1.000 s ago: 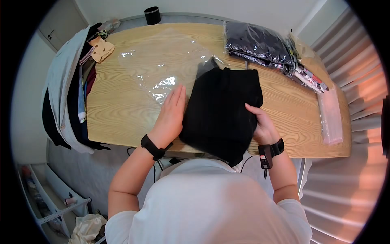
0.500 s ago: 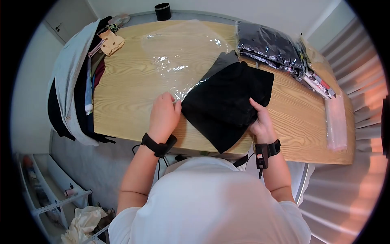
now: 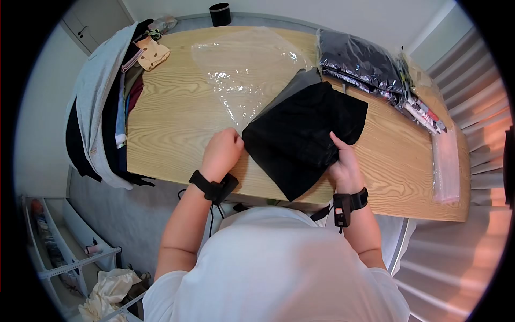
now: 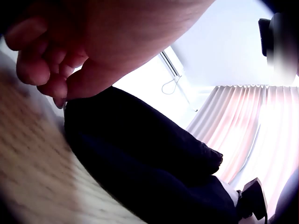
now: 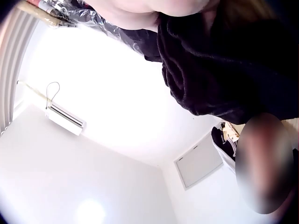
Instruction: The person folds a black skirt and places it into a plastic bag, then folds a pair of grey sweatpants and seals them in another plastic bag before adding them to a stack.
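A folded black garment [image 3: 300, 139] lies tilted over the wooden table, its near corner by the table's front edge. My right hand [image 3: 346, 163] grips its right side, thumb on top and fingers underneath. Beyond it a flat clear plastic bag [image 3: 241, 80] is spread out, narrowing toward the garment's left corner. Along the garment's far left edge a grey-looking strip [image 3: 298, 86] shows. At that left corner, the curled fingers of my left hand [image 3: 222, 153] pinch the near edge of the plastic bag. In the left wrist view the thumb and fingertips [image 4: 58, 91] meet right beside the black fabric [image 4: 140, 154].
Packed dark clothes in clear bags [image 3: 359, 64] are stacked at the back right. Flat clear packaging [image 3: 446, 166] lies along the right end of the table [image 3: 171, 123]. A pile of clothes [image 3: 99, 112] hangs over the left end. A black bin [image 3: 220, 14] stands behind the table.
The garment has turned, its near corner swinging left and up onto the table. My left hand went from lying flat beside it to curled fingers at its left corner. The right hand keeps its grip.
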{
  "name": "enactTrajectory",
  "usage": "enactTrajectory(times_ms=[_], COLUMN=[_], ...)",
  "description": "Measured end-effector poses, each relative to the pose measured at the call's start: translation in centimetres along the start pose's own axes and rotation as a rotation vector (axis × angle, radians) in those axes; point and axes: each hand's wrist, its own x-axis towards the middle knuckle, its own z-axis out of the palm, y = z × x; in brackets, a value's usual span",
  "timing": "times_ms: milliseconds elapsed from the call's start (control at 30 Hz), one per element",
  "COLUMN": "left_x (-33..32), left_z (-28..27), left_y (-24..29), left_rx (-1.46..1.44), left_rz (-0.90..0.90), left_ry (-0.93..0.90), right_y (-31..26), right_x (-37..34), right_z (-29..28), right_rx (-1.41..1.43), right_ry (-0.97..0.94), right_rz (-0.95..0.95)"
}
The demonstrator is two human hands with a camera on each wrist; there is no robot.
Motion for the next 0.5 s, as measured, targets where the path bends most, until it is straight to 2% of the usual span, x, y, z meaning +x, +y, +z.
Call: enactTrajectory(times_ms=[67, 100, 167, 200, 267, 300, 367, 400, 467, 500], left_x=[-0.4, -0.4, -0.4, -0.5, -0.5, -0.5, -0.5, -0.5, -0.3, -0.4], left_z=[0.0, 0.1, 0.3, 0.4, 0.3, 0.4, 0.6, 0.7, 0.7, 0.7], left_y=[0.2, 0.2, 0.0, 0.0, 0.0, -0.2, -0.7, -0.8, -0.8, -0.7], left_rx=[-0.047, -0.047, -0.083, -0.082, -0.079, -0.08, -0.077, -0.08, -0.051, -0.051], left_rz=[-0.042, -0.043, -0.055, -0.055, -0.082, -0.082, -0.032, -0.038, -0.028, -0.028], left_ry=[-0.023, -0.024, -0.028, -0.028, -0.035, -0.035, -0.027, -0.032, -0.036, -0.043], right_y=[0.7, 0.9, 1.3, 1.3, 1.1, 1.0, 1.0, 1.0, 2.1, 3.7], right_x=[0.7, 0.7, -1.1, -1.6, -2.7, -3.3, -4.9, -5.9, -8.1, -8.0], right_z=[-0.3, -0.5, 1.2, 1.4, 1.5, 1.5, 1.9, 2.6, 5.6, 5.6], right_rx=[-0.054, -0.053, -0.236, -0.235, -0.385, -0.385, -0.819, -0.824, -1.992, -2.137], right_ry=[0.06, 0.06, 0.136, 0.136, 0.072, 0.072, 0.177, 0.18, -0.058, -0.142], right_rz=[-0.148, -0.147, -0.287, -0.287, -0.444, -0.445, -0.919, -0.913, -1.221, -1.15])
